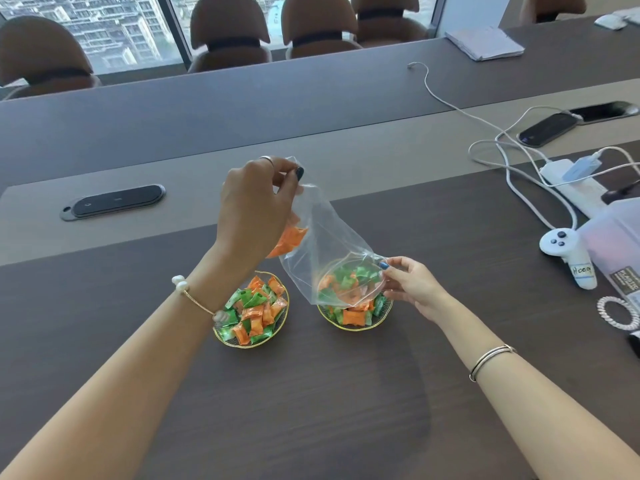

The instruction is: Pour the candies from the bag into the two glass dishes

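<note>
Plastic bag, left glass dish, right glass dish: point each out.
Plastic bag (325, 237), head view, clear middle panel.
Left glass dish (285, 315), head view, gold rim.
Right glass dish (356, 328), head view, near rim.

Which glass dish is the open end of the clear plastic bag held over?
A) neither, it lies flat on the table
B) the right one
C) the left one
B: the clear plastic bag has its open end over the right gold-rimmed glass dish, held there by the right hand.

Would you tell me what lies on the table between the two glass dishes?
In the head view, only bare dark table lies between the left dish and the right dish; the bag hangs above.
</note>
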